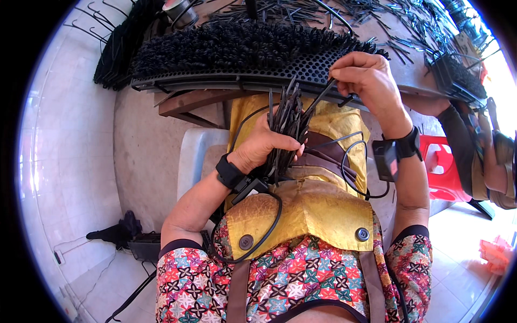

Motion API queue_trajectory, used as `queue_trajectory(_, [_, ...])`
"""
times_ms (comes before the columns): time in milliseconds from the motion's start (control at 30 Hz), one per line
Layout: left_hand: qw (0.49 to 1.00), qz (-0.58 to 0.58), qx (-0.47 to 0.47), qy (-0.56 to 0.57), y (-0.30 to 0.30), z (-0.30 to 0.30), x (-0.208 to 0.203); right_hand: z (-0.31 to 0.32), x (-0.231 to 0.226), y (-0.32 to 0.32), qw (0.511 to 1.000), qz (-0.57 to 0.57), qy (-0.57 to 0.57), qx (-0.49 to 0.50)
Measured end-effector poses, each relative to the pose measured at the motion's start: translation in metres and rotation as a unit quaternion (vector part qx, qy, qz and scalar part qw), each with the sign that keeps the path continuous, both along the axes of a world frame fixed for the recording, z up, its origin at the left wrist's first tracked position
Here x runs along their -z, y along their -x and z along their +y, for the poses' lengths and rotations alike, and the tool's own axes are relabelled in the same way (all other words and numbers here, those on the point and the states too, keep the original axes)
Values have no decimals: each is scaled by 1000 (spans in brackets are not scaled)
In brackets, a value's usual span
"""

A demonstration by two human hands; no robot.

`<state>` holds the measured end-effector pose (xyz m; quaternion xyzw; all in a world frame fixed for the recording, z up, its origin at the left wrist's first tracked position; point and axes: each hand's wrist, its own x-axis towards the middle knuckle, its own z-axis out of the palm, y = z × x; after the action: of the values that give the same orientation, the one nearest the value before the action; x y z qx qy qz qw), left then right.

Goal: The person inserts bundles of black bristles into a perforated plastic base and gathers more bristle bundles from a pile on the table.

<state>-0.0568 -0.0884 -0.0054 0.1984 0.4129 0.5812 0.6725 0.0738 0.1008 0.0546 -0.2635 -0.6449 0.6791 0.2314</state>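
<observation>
**Findings at the counter [406, 72]: perforated rack [315, 65], strip bundle [287, 116], single strip [321, 96]**

The counter spans the top of my view, with loose strips [293, 12] strewn over its far part. My yellow apron [280, 210] covers my chest and lap. The perforated rack, black, lies along the counter's near edge, densely covered with black tufts [215, 48]; open holes show toward its right front. A red stool [444, 167] stands at right. Above my lap, below the rack, my left grip [266, 141] is closed around the strip bundle, dark and roughly upright, upper ends fanned. My right grip [369, 81], raised by the rack's near edge, pinches the single strip between thumb and fingers. That strip slants down leftward to the bundle; I cannot tell whether its lower end is clear of it.
</observation>
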Motion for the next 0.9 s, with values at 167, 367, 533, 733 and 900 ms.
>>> queue_trajectory(167, [1000, 0, 14, -1, 4, 1, 10, 21, 0, -7, 997, 29, 8, 77])
queue_trajectory(367, [1000, -10, -14, -2, 1, 4, 1, 60, 25, -15, 963, -14, -135, 231])
queue_trajectory(533, [1000, -10, -15, 21, 1, 4, 0, 57, 27, -7, 929, 65, -260, 257])
queue_trajectory(733, [1000, -19, -18, 12, 0, 3, -1, 47, 29, 13, 877, 43, -406, 254])
queue_trajectory(900, [1000, -21, -21, 8, -1, 3, -2, 41, 22, 29, 784, 70, -587, 188])
